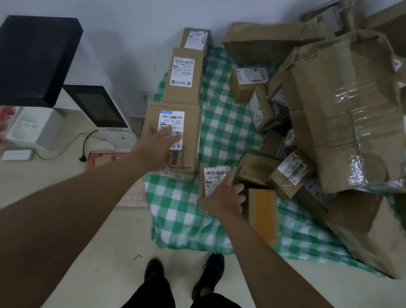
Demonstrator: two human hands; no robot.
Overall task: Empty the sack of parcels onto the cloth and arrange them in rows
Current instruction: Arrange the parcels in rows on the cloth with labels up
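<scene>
Head view. The green-checked cloth [215,129] lies on the floor against the wall. Along its left edge I have one row begun: three labelled boxes set end to end, the nearest box [173,140], the middle box [183,77] and the far box [195,39]. My left hand [160,141] rests flat on the nearest box, grip spread, fingers straight across its label. My right hand [224,197] is on a small labelled parcel [212,180] just right of that box, grip spread, thumb up its right side; whether it has closed on the parcel I cannot tell. The heap of parcels [285,164] on the right of the cloth remains unsorted, with a large taped package [343,107] tilted on top. No sack shows, so I judge emptying done; most of the arranging is left.
</scene>
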